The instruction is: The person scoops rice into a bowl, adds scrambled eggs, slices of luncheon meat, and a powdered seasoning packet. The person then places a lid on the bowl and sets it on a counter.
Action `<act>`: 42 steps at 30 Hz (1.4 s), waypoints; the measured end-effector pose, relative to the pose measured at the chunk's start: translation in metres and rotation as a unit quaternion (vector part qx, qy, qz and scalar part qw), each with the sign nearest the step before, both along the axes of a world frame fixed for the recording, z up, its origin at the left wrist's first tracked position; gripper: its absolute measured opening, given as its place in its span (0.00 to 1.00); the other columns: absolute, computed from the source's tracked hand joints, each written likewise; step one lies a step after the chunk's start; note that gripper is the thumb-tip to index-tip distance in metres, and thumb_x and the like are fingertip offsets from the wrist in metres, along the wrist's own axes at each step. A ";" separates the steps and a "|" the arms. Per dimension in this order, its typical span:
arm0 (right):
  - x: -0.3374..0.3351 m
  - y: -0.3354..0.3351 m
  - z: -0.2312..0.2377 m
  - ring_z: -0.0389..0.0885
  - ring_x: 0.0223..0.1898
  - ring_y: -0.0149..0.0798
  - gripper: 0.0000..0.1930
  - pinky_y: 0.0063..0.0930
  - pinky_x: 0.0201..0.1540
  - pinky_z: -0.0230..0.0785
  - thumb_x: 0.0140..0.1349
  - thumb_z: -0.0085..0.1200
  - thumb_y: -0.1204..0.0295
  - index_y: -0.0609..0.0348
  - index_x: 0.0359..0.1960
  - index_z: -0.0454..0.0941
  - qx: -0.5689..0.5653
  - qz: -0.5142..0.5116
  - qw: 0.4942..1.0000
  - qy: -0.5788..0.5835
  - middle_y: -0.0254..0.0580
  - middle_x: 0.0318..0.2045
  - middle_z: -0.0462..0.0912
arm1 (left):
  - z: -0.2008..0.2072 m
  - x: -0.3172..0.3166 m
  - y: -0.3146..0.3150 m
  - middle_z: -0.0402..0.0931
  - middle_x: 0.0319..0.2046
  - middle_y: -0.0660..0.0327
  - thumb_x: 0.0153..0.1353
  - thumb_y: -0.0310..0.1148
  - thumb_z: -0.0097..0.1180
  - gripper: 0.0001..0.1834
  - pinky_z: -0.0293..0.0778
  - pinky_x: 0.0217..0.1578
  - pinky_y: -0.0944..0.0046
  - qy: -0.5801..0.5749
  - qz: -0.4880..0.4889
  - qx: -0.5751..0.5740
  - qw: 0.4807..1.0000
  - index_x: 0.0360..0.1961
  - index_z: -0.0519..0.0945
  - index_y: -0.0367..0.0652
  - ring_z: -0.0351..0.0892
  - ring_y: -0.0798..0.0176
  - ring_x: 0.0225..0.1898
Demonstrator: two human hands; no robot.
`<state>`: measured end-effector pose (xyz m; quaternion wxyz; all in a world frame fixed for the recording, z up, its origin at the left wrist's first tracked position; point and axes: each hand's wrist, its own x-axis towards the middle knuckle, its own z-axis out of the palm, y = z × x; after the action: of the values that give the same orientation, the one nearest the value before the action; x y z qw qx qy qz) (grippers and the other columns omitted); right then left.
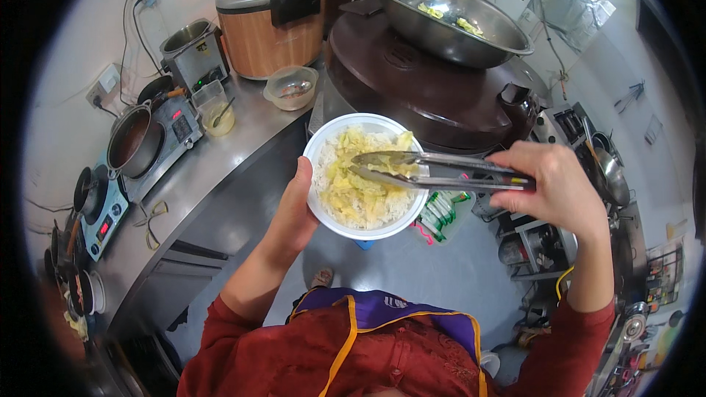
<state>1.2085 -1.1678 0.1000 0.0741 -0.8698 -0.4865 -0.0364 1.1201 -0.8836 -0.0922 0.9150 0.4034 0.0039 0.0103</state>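
A white round bowl rests in my left hand, whose thumb lies against its left rim; the other fingers are hidden beneath. White rice fills the bowl, with pale yellow-green cooked cabbage spread on top. My right hand is closed around the handle end of metal tongs. The tongs reach leftward over the bowl, their tips slightly apart and touching the cabbage. Beyond the bowl, a large steel basin holds a few cabbage pieces and sits on a dark brown round lid.
On the steel counter at left stand a wood-patterned rice cooker, a clear plastic bowl, a pitcher and a pot on a burner. Green packets lie in a bin below. Shelves with pans line the right.
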 end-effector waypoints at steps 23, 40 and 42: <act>-0.006 0.034 0.005 0.78 0.28 0.47 0.20 0.32 0.32 0.70 0.40 0.67 0.70 0.64 0.38 0.80 0.009 -0.117 0.993 -0.026 0.45 0.26 0.78 | -0.018 0.034 0.034 0.62 0.63 0.54 0.71 0.53 0.32 0.34 0.62 0.62 0.59 -0.013 -0.075 0.012 0.997 0.66 0.57 0.36 0.64 0.60 0.63; -0.024 0.050 0.005 0.76 0.25 0.47 0.23 0.32 0.28 0.67 0.39 0.68 0.68 0.64 0.39 0.79 -0.008 -0.150 0.988 -0.040 0.45 0.25 0.75 | -0.029 0.024 0.024 0.66 0.60 0.53 0.69 0.53 0.39 0.34 0.64 0.60 0.60 -0.031 -0.018 -0.040 0.999 0.63 0.60 0.35 0.68 0.60 0.60; -0.023 0.049 0.011 0.76 0.26 0.46 0.22 0.32 0.29 0.67 0.39 0.67 0.71 0.64 0.39 0.79 0.023 -0.148 0.987 -0.061 0.45 0.25 0.76 | -0.029 0.021 0.027 0.60 0.64 0.52 0.68 0.59 0.35 0.39 0.59 0.63 0.57 -0.019 0.001 0.005 1.000 0.66 0.55 0.37 0.61 0.57 0.64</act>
<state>1.1850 -1.1187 0.1114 0.0580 -0.9263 -0.3552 -0.1113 1.1413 -0.8567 -0.1215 0.9130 0.4073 -0.0133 0.0184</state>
